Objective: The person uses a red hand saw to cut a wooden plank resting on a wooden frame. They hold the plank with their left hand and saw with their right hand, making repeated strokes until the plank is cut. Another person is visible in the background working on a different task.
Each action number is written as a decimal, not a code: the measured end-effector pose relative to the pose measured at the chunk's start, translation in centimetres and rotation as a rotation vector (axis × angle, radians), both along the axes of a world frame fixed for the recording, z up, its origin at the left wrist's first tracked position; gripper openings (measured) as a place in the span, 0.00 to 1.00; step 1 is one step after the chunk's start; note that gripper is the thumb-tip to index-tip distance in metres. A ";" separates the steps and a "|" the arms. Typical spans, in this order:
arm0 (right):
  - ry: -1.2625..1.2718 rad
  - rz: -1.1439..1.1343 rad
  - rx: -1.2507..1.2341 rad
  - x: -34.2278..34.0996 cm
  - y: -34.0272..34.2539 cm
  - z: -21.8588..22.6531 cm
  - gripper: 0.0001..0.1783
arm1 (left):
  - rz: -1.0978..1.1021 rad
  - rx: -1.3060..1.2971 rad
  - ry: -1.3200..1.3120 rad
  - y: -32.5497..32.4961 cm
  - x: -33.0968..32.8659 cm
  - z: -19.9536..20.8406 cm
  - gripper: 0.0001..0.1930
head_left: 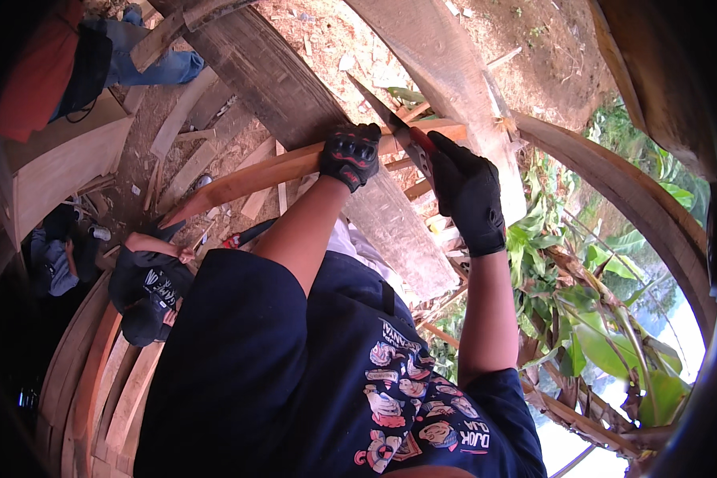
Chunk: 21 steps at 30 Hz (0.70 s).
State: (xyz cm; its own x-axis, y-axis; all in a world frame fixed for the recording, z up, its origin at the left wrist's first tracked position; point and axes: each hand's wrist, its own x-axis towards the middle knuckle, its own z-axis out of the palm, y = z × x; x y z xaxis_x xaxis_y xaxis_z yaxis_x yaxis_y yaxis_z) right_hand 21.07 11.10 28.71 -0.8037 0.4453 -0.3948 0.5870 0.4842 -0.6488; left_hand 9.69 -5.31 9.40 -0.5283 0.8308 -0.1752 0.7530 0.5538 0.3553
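Observation:
My left hand (pixel 349 155), in a black glove with red marks, grips a long reddish wooden slat (pixel 247 177) that runs from lower left to upper right. My right hand (pixel 468 193), in a plain black glove, is closed on the red and black handle of a hand saw (pixel 390 119). The saw's blade slants up to the left and crosses the slat just right of my left hand. Both bare forearms rise from my dark blue printed shirt at the bottom.
A wide weathered plank (pixel 295 103) lies under the slat. A person in a black shirt and cap (pixel 147 287) crouches at the left; another in jeans (pixel 147 64) is at the top left. Curved boards (pixel 95 382) are stacked lower left, with banana plants (pixel 597 319) on the right.

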 end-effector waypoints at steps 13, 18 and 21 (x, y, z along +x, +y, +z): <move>0.136 -0.032 0.201 1.1 -5.8 -1.3 0.24 | 0.026 -0.099 -0.092 0.9 -0.2 1.2 0.09; -0.051 -0.090 0.035 1.5 -5.5 0.5 0.25 | -0.044 -0.054 -0.068 0.1 -0.1 0.7 0.07; -0.076 -0.190 -0.015 1.6 -6.1 0.1 0.25 | -0.039 -0.018 -0.087 -0.2 0.4 0.1 0.08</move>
State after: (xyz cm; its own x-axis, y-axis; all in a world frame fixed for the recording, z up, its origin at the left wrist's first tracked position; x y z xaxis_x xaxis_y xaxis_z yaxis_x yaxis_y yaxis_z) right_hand 22.68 5.03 28.82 -0.6734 0.5801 -0.4583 0.7143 0.3508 -0.6056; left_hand 10.10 -5.52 9.51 -0.4777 0.8467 -0.2342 0.7409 0.5315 0.4106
